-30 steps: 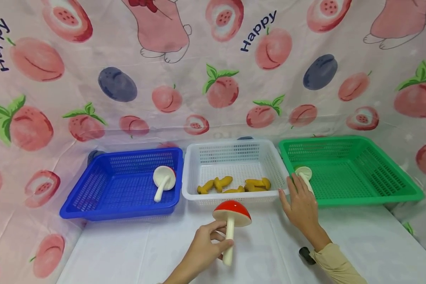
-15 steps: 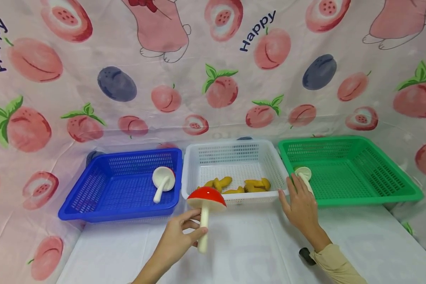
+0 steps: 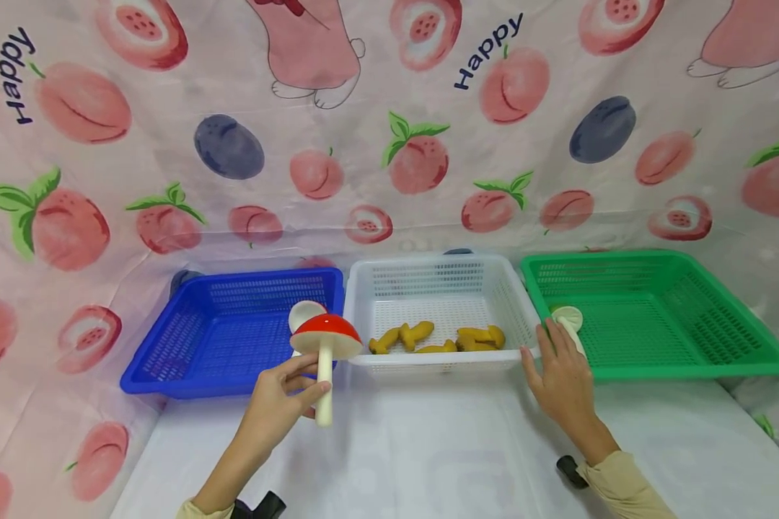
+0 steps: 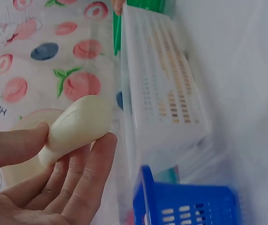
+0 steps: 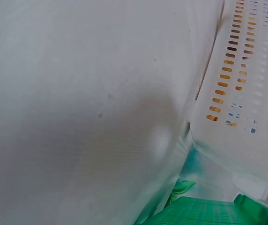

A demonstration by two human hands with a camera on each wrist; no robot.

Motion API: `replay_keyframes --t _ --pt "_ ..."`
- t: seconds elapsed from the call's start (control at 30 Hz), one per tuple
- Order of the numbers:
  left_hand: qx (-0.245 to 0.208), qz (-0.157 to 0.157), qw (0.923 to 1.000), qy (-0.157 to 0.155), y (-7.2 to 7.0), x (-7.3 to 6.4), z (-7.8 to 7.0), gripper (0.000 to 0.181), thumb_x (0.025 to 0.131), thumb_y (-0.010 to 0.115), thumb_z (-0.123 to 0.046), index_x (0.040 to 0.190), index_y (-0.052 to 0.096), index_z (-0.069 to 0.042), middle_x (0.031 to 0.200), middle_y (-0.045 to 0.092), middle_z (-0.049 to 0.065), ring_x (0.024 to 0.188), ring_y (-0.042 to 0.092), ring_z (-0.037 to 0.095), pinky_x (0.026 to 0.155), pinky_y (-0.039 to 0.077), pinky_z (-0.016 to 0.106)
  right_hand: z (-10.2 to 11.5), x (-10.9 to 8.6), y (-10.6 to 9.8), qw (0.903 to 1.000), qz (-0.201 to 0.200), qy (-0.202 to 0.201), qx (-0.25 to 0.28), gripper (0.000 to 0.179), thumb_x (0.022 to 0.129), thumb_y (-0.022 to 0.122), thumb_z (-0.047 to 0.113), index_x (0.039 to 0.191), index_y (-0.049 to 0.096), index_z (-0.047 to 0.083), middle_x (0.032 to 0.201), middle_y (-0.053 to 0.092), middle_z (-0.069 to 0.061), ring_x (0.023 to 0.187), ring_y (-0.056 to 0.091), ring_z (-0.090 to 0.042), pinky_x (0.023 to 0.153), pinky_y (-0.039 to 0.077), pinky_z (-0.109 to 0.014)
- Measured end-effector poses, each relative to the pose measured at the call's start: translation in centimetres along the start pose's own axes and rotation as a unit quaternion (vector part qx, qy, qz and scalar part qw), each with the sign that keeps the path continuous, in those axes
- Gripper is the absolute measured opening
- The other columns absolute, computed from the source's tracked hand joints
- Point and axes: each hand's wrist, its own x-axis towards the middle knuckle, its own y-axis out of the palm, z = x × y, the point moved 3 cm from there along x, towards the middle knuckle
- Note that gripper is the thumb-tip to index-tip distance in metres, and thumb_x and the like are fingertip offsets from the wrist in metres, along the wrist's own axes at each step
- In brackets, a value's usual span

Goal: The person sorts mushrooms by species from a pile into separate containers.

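Note:
My left hand (image 3: 275, 400) pinches the pale stem of a toy mushroom (image 3: 327, 331) with a glossy red cap, held upright. The cap overlaps the blue basket's (image 3: 230, 389) front right corner in the head view, partly hiding another red-capped mushroom (image 3: 305, 311) lying inside. In the left wrist view the stem's rounded end (image 4: 85, 117) shows between thumb and fingers. My right hand (image 3: 566, 378) rests at the front, where the white basket (image 3: 441, 358) meets the green basket (image 3: 688, 371), fingers extended over the rims. Beside its fingertips lies a pale-stemmed mushroom (image 3: 570, 318) in the green basket.
Several small yellow mushroom-shaped pieces (image 3: 417, 332) lie along the front of the white basket. All three baskets stand side by side against a peach-printed cloth (image 3: 363, 166). A white cloth (image 3: 428, 440) covers the table before them.
My left hand has carried the red-capped mushroom leftward and slightly up, from before the white basket to the blue basket's front right corner. My right hand stays at the rims; the head view shifted slightly.

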Motion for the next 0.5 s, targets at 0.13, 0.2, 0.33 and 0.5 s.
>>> replay_keyframes --t 0.13,0.2,0.33,0.5 --pt "0.013 -0.006 0.9999 -0.004 -1.2 1.0 0.4 0.044 0.083 0.071 -0.005 0.125 0.059 -0.003 0.111 0.063 0.015 0.095 0.065 0.024 0.063 0.057 0.033 -0.3 -0.1 -0.1 1.0000 -0.003 -0.001 -0.001 0.055 0.092 0.053 0.034 0.124 0.055 -0.010 0.132 0.049 -0.028 0.122 0.044 -0.046 0.081 0.044 -0.064" --pt "0.018 -0.012 0.9997 -0.013 -2.0 1.6 0.7 0.044 0.085 0.070 -0.007 0.127 0.057 -0.004 0.115 0.061 0.016 0.096 0.064 0.025 0.064 0.057 0.033 -0.3 -0.1 -0.2 1.0000 -0.001 -0.001 -0.002 0.055 0.092 0.054 0.034 0.124 0.055 -0.010 0.132 0.049 -0.028 0.122 0.044 -0.045 0.081 0.045 -0.064" --pt "0.009 -0.021 0.9992 -0.033 -3.7 3.2 1.3 0.047 0.088 0.067 -0.011 0.132 0.053 -0.002 0.122 0.057 0.018 0.099 0.063 0.025 0.068 0.057 0.034 -0.2 0.0 -0.2 1.0000 0.002 0.002 -0.006 0.054 0.091 0.055 0.033 0.124 0.055 -0.010 0.133 0.049 -0.028 0.122 0.044 -0.045 0.081 0.045 -0.063" --pt "-0.009 -0.031 0.9977 -0.059 -5.8 5.0 1.8 0.053 0.090 0.065 -0.016 0.137 0.046 -0.001 0.130 0.052 0.021 0.094 0.063 0.018 0.071 0.057 0.034 -0.1 0.1 -0.4 1.0000 0.004 0.002 -0.004 0.054 0.090 0.056 0.032 0.124 0.055 -0.009 0.133 0.049 -0.028 0.122 0.044 -0.045 0.081 0.045 -0.063"
